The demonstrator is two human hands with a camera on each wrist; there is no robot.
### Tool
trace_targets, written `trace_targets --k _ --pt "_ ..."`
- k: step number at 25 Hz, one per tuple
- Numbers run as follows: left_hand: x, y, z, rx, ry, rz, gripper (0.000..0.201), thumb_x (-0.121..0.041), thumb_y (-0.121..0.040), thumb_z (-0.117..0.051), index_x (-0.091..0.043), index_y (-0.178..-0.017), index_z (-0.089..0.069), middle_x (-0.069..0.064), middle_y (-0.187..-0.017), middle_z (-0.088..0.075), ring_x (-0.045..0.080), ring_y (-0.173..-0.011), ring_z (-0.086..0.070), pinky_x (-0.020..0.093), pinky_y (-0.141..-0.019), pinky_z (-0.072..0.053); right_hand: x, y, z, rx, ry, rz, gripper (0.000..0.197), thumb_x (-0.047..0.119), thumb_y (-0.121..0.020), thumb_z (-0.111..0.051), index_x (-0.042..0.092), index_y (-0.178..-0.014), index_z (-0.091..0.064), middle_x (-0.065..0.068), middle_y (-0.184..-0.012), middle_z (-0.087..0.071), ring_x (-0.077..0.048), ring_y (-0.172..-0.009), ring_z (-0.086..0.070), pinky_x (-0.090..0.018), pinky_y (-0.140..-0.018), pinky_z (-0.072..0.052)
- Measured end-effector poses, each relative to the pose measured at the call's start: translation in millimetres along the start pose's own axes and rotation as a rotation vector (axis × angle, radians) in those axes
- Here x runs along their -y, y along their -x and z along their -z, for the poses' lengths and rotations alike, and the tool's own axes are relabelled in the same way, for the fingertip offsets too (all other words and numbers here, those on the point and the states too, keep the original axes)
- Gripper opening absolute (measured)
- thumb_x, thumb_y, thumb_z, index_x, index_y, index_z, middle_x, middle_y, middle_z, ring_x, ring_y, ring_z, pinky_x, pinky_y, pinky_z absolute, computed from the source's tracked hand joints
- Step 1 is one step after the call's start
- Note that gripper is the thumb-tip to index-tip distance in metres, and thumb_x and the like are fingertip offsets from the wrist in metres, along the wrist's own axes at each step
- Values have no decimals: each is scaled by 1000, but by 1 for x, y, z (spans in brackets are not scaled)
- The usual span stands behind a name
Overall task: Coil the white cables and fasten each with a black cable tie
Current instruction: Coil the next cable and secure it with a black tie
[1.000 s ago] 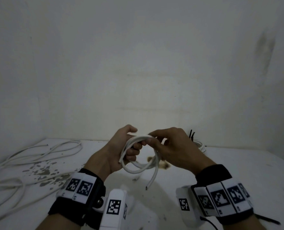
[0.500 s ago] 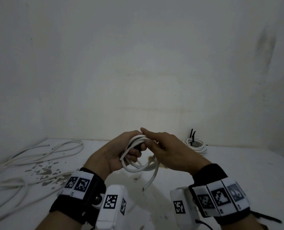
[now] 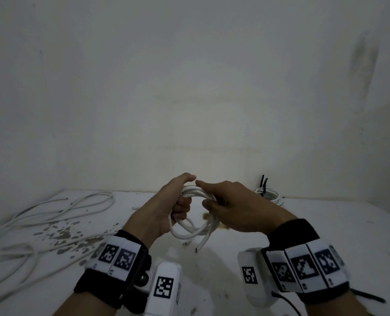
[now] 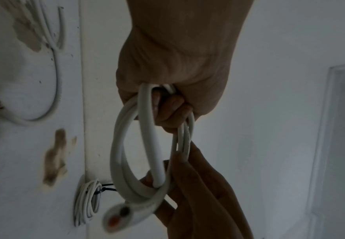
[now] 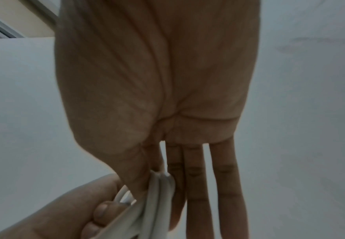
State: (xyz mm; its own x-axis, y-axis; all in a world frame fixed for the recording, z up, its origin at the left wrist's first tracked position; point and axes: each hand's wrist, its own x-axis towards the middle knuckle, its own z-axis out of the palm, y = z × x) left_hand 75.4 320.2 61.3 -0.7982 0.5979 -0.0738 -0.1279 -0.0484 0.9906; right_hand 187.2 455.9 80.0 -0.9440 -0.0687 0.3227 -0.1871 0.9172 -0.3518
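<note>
Above the table, my left hand (image 3: 181, 202) grips a small coil of white cable (image 3: 189, 232), fingers curled through its loops (image 4: 118, 153). My right hand (image 3: 221, 205) holds the coil's right side, with the thumb pinching the strands (image 5: 157, 202) against straight fingers (image 5: 194, 177). The index tip almost meets my left thumb. The cable's cut end (image 3: 199, 246) hangs free below the coil. A finished coil bound with black ties (image 3: 269, 195) lies at the back right by the wall. No tie is on the coil I hold.
Loose white cables (image 3: 52, 208) sprawl over the stained left part of the white table (image 3: 326, 224). A thin black strip (image 3: 369, 297) lies by my right wrist. Walls close off the back and both sides.
My right hand's fingers have straightened from a curled grip and now pinch the coil's side. The coil has gathered tighter in my left hand; both hands stay in place.
</note>
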Motion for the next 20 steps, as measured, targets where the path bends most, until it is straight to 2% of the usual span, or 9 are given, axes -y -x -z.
trace_targets --k 1,3,4,7,11,13,15,18,20 --pt "0 0 0 11 -6 7 44 -37 -92 -51 -17 -53 -44 -4 -43 -24 9 -37 -18 19 -37 -17 0 0 -2 12 9 -21 45 27 -103 -48 25 -147 -43 8 -91 -63 2 -69 -53 -12 -65 -39" --pt "0 -1 0 22 -2 9 43 -34 -92 -47 -17 -53 -44 -4 -42 -26 10 -36 -20 19 -37 -20 -5 1 -6 42 3 -54 58 28 -101 -52 31 -155 -30 2 -122 -64 -7 -91 -59 -21 -82 -46" --pt "-1 -1 -1 24 7 4 40 -32 -92 -47 -17 -55 -45 -3 -42 -28 10 -36 -22 19 -38 -22 -7 1 -7 30 -8 -67 61 27 -100 -54 33 -155 -29 0 -129 -62 -10 -93 -60 -25 -85 -49" --pt "-4 -1 -1 64 49 -13 37 -28 -93 -48 -17 -58 -45 -3 -43 -34 10 -37 -25 19 -37 -25 -9 0 -3 -124 -114 -109 55 21 -98 -58 36 -148 -40 -2 -122 -64 -8 -76 -68 -23 -73 -57" --pt "-5 -2 3 175 94 -20 46 -26 -98 -34 -12 -56 -47 0 -41 -34 11 -35 -27 20 -37 -30 -5 1 -2 -221 -250 -134 39 11 -97 -59 30 -130 -59 -4 -106 -69 -16 -64 -72 -33 -65 -63" --pt "-4 0 6 197 88 -8 44 -22 -97 -30 -9 -58 -47 3 -43 -39 13 -36 -31 21 -38 -33 -5 0 -4 -212 -156 -110 38 9 -97 -56 27 -129 -63 -3 -109 -71 -13 -72 -70 -22 -68 -58" --pt "-3 2 8 186 51 3 41 -22 -99 -34 -7 -66 -54 6 -52 -49 13 -37 -37 22 -40 -36 -3 -1 -5 -168 -66 -84 42 8 -99 -51 25 -136 -59 0 -112 -69 -6 -78 -62 -8 -65 -46" --pt "-2 4 11 121 -28 -11 34 -30 -102 -45 -8 -84 -65 9 -67 -61 11 -40 -44 23 -40 -41 -1 -4 -9 -98 47 -68 49 10 -102 -43 24 -150 -43 -1 -106 -51 -11 -88 -51 -17 -75 -39" --pt "-2 4 12 109 -33 -12 31 -32 -100 -50 -10 -84 -66 7 -66 -60 9 -38 -42 22 -39 -40 -3 -5 -11 -77 58 -76 52 12 -104 -40 27 -153 -36 -2 -108 -42 -13 -90 -49 -19 -78 -38"
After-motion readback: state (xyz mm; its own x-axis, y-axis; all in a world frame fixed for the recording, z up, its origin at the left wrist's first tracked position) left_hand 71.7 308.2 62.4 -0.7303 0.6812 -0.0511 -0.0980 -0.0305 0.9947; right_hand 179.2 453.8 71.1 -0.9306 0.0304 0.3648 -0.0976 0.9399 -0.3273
